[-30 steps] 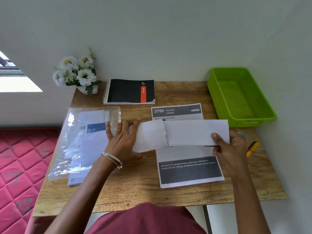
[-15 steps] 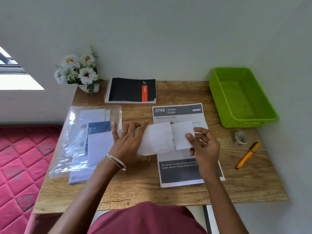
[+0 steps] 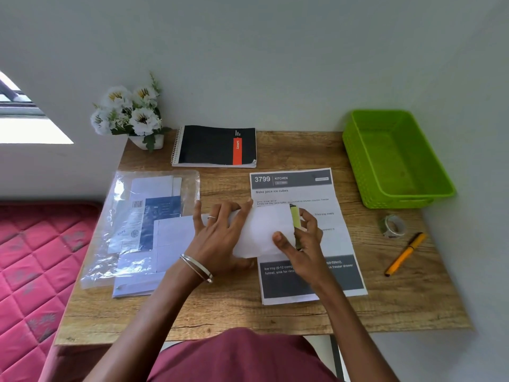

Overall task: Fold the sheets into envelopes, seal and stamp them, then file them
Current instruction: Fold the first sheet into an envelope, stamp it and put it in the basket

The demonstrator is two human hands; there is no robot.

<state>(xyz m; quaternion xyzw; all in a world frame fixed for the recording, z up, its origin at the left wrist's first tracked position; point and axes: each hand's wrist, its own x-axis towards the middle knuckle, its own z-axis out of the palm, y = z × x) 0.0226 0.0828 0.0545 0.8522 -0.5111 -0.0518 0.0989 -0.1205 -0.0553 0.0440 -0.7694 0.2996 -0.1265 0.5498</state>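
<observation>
Left hand [image 3: 220, 238]: my fingers spread flat, pressing the folded white sheet [image 3: 261, 232] down.
Right hand [image 3: 300, 244]: gripping a slim yellow-green stick [image 3: 295, 220] at the sheet's right edge.
Sheet: smooth paper, lying on a printed page [image 3: 303, 188] on the wood-grain desk [image 3: 275, 315].
Tray [image 3: 396, 158]: green plastic, rectangular, far right.

A wood-grain desk [image 3: 248, 312] fills the middle of the frame, pushed into a corner of plain pale grey walls [image 3: 248, 51]. At the left edge, daylight glares through a window [image 3: 24, 117], and below it, lower left, lies a pink quilted mattress [image 3: 33, 271].
</observation>
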